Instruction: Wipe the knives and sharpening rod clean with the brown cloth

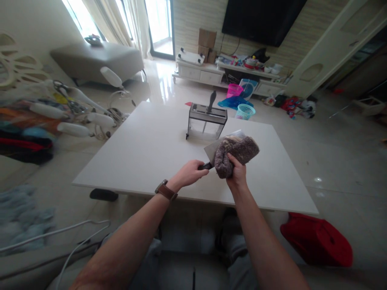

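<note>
Over the white table (145, 153), my left hand (191, 172) is closed round the black handle of a kitchen knife (211, 150) with a broad metal blade. A folded brown-grey towel (242, 150) is gripped in my right hand (237, 171), thumb on top. The towel lies against the blade and hides much of it; part of the blade shows beyond the towel's far edge. Farther back on the table stands a knife block (208, 114) with a metal top and see-through sides. One black handle (212, 101) sticks up out of it.
Beyond the table are a light blue basket (245, 110), a pink basket (235, 90) and a low TV cabinet (199, 75). A red stool-like object (317, 240) stands near the table's right front corner. A white-shaded chandelier (99, 119) lies at the left.
</note>
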Demonstrator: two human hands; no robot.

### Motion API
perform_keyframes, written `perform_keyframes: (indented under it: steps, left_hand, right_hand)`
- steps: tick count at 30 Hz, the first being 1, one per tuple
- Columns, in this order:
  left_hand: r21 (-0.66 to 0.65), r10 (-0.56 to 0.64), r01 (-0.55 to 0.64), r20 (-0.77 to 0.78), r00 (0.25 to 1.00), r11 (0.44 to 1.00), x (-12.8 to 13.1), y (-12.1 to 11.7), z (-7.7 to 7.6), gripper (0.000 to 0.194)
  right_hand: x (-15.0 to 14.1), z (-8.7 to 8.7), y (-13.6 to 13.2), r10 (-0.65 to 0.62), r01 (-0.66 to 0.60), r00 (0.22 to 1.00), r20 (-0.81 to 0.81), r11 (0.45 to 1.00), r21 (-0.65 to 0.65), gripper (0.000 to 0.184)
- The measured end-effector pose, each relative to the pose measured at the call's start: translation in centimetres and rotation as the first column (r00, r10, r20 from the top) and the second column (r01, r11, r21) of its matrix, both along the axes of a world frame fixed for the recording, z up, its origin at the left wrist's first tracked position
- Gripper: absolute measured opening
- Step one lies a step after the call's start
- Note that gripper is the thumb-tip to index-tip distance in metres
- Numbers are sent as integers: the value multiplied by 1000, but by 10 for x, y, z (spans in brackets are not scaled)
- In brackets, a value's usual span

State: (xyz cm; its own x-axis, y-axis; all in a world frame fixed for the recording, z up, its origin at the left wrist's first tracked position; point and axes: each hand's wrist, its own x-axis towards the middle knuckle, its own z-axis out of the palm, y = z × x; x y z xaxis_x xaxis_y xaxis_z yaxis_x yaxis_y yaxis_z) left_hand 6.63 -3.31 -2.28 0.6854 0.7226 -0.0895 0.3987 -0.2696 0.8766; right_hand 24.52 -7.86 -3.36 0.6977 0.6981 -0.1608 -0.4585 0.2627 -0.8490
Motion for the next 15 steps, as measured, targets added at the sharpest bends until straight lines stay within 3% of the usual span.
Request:
perform_keyframes:
  steps: [5,10,15]
  left_hand:
    - [280,8,16,-85,996,960,7,-7,-5,6]
    - [346,16,16,-87,996,938,12,-10,-7,11]
    - [373,25,17,-107,994,928,11,-9,-8,12]
  right_hand:
    - [-8,-3,-1,143,-140,982,-126,990,28,33]
    - [-19,-4,-5,249,-248,964,-91,968,26,36]
    - [-24,-1,-5,260,-259,962,-90,966,14,40]
